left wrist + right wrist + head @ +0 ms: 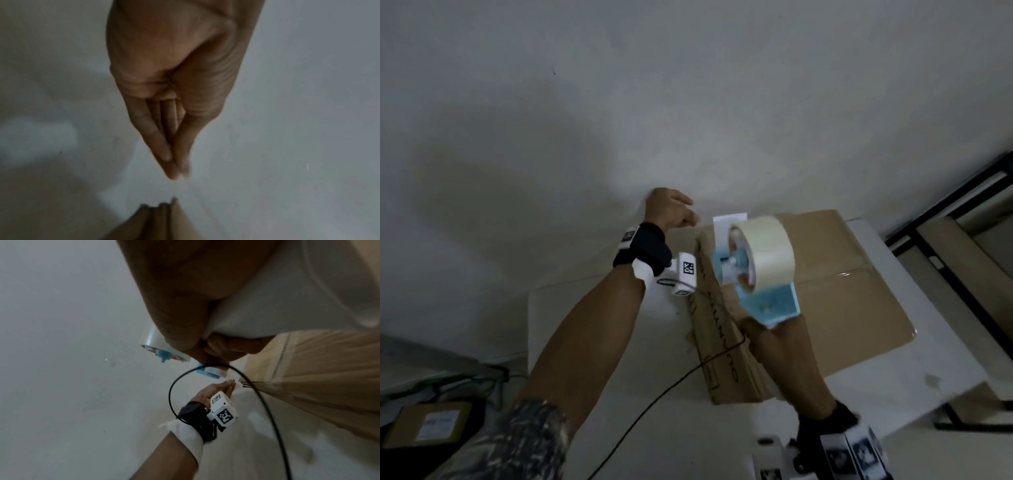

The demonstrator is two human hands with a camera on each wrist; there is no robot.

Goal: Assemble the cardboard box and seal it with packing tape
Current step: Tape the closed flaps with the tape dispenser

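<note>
A brown cardboard box lies on the white table, its top flaps closed and a strip of clear tape along the seam. My right hand grips the handle of a blue tape dispenser, which carries a cream tape roll above the box's left end. A short white tape end sticks out past the roll. My left hand hovers at the box's far left corner. Its straight fingers meet the thumb, and I see nothing held between them.
A black cable runs across the table and the box's near side. A plain wall rises right behind the table. A labelled parcel and wires lie on the floor at left. A black frame stands at right.
</note>
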